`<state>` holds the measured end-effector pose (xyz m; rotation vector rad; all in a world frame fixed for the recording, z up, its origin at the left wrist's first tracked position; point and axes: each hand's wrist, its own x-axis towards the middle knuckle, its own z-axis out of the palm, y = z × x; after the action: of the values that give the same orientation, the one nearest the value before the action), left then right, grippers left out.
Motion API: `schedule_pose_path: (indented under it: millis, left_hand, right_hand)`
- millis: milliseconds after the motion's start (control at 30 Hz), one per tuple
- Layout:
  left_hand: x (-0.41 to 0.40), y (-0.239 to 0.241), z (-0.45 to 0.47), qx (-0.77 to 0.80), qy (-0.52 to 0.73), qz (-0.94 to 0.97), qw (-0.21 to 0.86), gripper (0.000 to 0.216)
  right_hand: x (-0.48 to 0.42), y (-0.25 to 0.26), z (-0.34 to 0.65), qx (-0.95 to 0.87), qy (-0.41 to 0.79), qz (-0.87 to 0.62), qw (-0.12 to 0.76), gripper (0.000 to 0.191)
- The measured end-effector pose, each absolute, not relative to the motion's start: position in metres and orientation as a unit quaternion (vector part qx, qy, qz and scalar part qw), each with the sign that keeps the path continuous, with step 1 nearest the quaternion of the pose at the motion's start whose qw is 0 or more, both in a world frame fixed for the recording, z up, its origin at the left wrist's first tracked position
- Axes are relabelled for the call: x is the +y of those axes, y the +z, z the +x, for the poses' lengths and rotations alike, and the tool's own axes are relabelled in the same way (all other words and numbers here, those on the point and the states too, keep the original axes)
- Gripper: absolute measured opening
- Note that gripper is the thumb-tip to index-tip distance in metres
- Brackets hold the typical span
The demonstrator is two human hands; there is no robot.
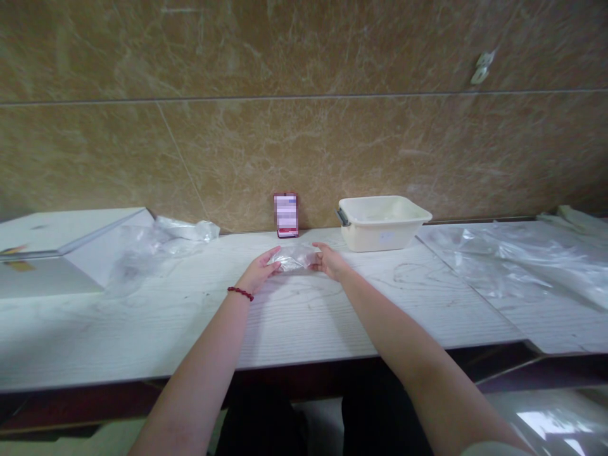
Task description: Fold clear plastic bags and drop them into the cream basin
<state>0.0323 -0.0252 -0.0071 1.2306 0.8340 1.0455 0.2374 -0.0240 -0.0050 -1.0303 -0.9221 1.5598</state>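
Note:
Between my two hands is a clear plastic bag (295, 258), shiny and crumpled, just above the white tabletop. My left hand (259, 269), with a dark red bead bracelet at the wrist, grips its left end between thumb and fingers. At the right end, the fingers of my right hand (330, 261) are closed on the same bag. Whether anything lies inside the bag cannot be made out. Right behind it a phone (286, 215) with a lit, blurred screen leans upright against the wall.
A cream plastic bin (384, 225) with a grey handle stands at the wall on the right. Farther right lie clear plastic sheets (517, 253). To the left are a white box (71, 247) and crumpled clear plastic (185, 229). The table's front edge (304, 362) runs below my forearms.

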Motion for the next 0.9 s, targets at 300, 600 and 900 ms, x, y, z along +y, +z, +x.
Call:
schedule_pose_path:
  millis: [300, 600, 900]
  left_hand:
    - [-0.035, -0.001, 0.038, 0.35, 0.426, 0.567, 0.612, 0.063]
    - [-0.041, 0.001, 0.061, 0.486, 0.535, 0.607, 0.329, 0.039]
    - [-0.044, 0.011, 0.055, 0.548, 0.556, 0.586, 0.218, 0.038]
  right_hand:
    - [-0.024, -0.009, 0.23, -0.459, 0.554, -0.498, 0.484, 0.026]
    - [-0.031, -0.004, 0.218, -0.574, 0.249, -0.586, 0.515, 0.034]
    - [-0.043, 0.006, 0.208, -0.488, 0.556, -0.477, 0.475, 0.023]
